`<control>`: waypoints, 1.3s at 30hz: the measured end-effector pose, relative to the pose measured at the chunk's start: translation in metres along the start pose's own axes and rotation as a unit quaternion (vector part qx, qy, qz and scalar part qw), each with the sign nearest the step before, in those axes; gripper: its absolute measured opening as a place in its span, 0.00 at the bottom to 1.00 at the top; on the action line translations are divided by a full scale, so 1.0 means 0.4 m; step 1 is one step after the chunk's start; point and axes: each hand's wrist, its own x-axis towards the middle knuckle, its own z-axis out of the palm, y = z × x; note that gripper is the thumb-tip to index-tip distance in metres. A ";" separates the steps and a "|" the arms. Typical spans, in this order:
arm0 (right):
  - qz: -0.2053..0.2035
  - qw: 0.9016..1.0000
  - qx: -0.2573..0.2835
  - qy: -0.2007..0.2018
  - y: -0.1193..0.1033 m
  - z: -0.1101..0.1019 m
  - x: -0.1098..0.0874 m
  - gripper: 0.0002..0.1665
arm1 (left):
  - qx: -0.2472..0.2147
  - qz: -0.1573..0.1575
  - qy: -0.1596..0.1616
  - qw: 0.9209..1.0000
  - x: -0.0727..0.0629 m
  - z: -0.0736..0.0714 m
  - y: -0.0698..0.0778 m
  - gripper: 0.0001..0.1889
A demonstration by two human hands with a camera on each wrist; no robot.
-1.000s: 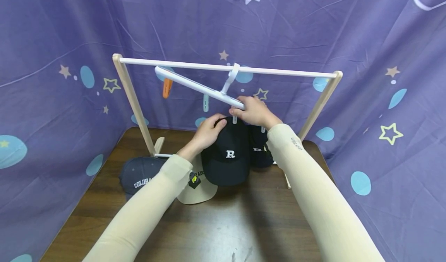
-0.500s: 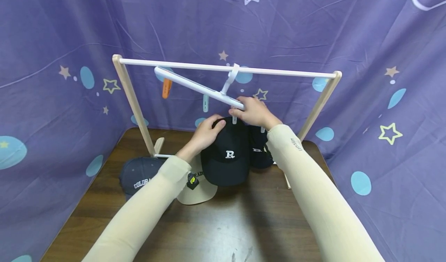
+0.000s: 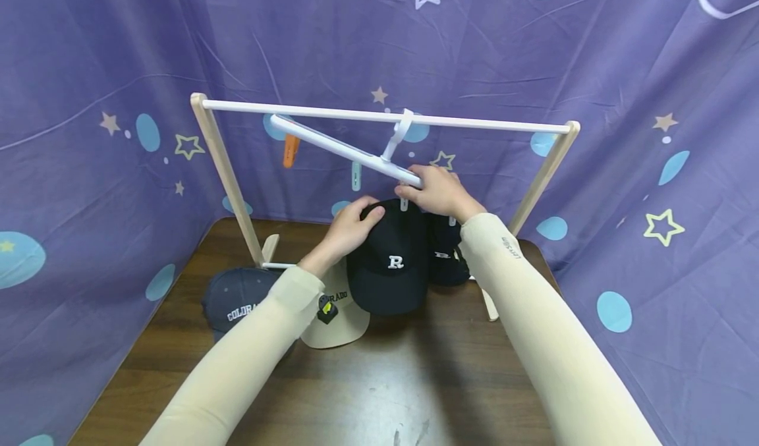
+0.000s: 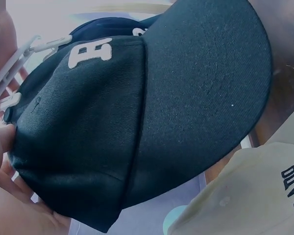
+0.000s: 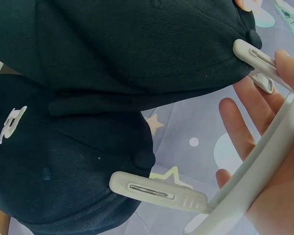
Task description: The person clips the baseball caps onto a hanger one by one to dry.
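Note:
My left hand [image 3: 350, 228] holds a black cap [image 3: 388, 284] with a white R by its crown, thumb in front. The cap's top sits at a white clip [image 3: 404, 203] on the right part of a white hanger [image 3: 338, 146]. At this end is my right hand [image 3: 439, 190]; in the right wrist view its thumb and fingers pinch the clip [image 5: 257, 58], whose tips lie on the cap's top. A second dark cap [image 3: 443, 238] hangs beside it from another white clip [image 5: 159, 191]. The left wrist view shows my left fingers along the crown of the cap [image 4: 83, 117].
The tilted hanger hooks over the white bar [image 3: 492, 122] of a wooden-legged rack. An orange clip [image 3: 290, 151] and a light blue clip [image 3: 356, 177] hang from it. On the table [image 3: 356, 393] lie a beige cap [image 3: 338, 331] and a grey-blue cap [image 3: 231, 294], partly behind my left arm.
The hanger has shifted slightly right along the bar, with its clips, both hanging caps and my right hand. My left hand has stayed nearly in place on the cap.

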 end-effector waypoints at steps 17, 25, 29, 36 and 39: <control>0.004 0.999 -0.012 0.031 0.008 0.004 -0.014 0.20 | 0.011 0.015 0.003 1.000 -0.001 -0.002 -0.007 0.20; 0.004 0.999 -0.014 0.041 0.005 0.013 -0.018 0.24 | 0.009 0.018 0.011 1.000 -0.006 -0.010 -0.016 0.20; 0.001 0.999 -0.018 0.045 0.010 0.019 -0.019 0.22 | 0.013 0.018 0.015 1.000 -0.008 -0.014 -0.021 0.20; -0.007 0.999 -0.022 0.049 0.009 0.019 -0.026 0.25 | 0.021 0.017 0.021 0.999 -0.015 -0.025 -0.031 0.20; -0.006 0.998 -0.025 0.054 0.005 0.019 -0.031 0.32 | 0.032 0.024 0.026 0.999 -0.017 -0.031 -0.038 0.21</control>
